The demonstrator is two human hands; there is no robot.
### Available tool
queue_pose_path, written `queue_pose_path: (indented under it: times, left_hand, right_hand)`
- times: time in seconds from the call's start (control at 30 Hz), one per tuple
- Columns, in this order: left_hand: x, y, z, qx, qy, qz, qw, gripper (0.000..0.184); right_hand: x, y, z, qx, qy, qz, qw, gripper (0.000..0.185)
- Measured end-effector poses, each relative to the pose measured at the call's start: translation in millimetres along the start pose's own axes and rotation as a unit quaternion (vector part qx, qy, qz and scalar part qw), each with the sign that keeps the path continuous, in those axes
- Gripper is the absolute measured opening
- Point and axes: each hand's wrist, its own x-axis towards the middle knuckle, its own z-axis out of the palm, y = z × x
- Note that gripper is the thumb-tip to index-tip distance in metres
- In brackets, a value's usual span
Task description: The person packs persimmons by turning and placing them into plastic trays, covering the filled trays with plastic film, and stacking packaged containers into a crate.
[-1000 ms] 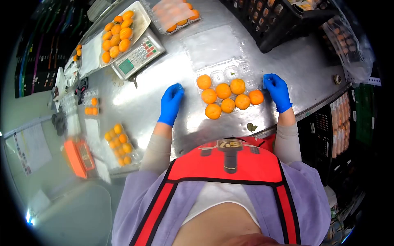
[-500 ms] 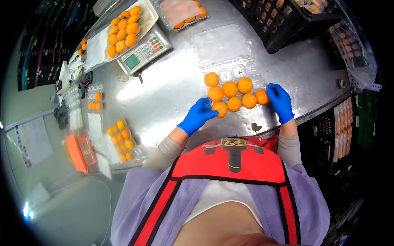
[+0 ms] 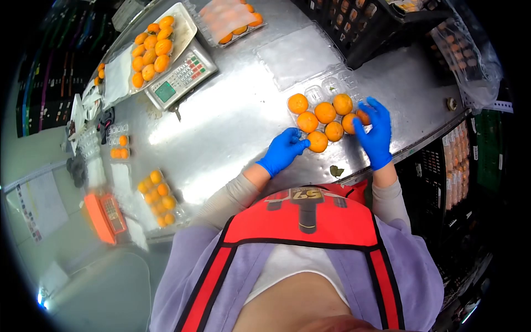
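A clear plastic tray [image 3: 313, 93] holds several oranges [image 3: 324, 113] in its cups, and a few cups at the far side are without fruit. Its clear lid [image 3: 298, 57] lies folded back beyond it. My left hand [image 3: 284, 150], in a blue glove, grips the tray's near left corner, its thumb against the nearest orange [image 3: 317, 141]. At the right end, my right hand [image 3: 377, 131], also gloved in blue, is open with fingers spread around the rightmost orange [image 3: 363, 117], which it partly hides. I cannot tell whether it touches the fruit.
A digital scale [image 3: 182, 77] at the back left carries a tray of orange fruit [image 3: 149, 52]. A black crate [image 3: 381, 27] stands at the back right. More packed fruit [image 3: 159, 198], an orange device [image 3: 104, 218] and a leaf [image 3: 336, 171] lie on the metal table [image 3: 221, 127].
The tray has shifted right across the table, my left hand moving with it. My right hand's fingers have spread and lie further over the tray's right end. The view has shifted slightly.
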Motion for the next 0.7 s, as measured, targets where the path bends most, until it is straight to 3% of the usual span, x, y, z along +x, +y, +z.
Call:
queue_pose_path:
  times: [0.03, 0.1, 0.23, 0.43, 0.63, 0.7]
  left_hand:
    - [-1.6, 0.5, -0.2, 0.002, 0.004, 0.006, 1.000, 0.051]
    - [-5.7, 7.2, -2.4, 0.026, 0.004, 0.001, 1.000, 0.050]
    - [-15.0, 5.2, -12.9, 0.018, -0.002, -0.013, 1.000, 0.047]
    - [-23.9, 2.3, -24.7, -0.003, 0.009, -0.003, 1.000, 0.043]
    - [-22.8, 9.4, -26.2, -0.044, 0.010, 0.022, 0.999, 0.041]
    - [-21.1, 11.2, -28.4, -0.038, 0.008, 0.026, 0.999, 0.040]
  right_hand:
    - [-1.1, -1.5, 4.2, -0.074, -0.031, -0.115, 0.990, 0.045]
    - [-2.3, -17.2, 4.3, -0.128, -0.099, -0.161, 0.974, 0.046]
    - [-7.0, -18.1, 10.6, -0.154, -0.147, -0.121, 0.970, 0.053]
    - [-9.7, -11.9, 14.4, -0.171, -0.155, -0.170, 0.958, 0.062]
    - [-8.2, -17.5, 12.2, -0.113, -0.110, -0.183, 0.970, 0.057]
    - [-7.6, -24.0, 9.5, -0.013, -0.079, -0.166, 0.983, 0.056]
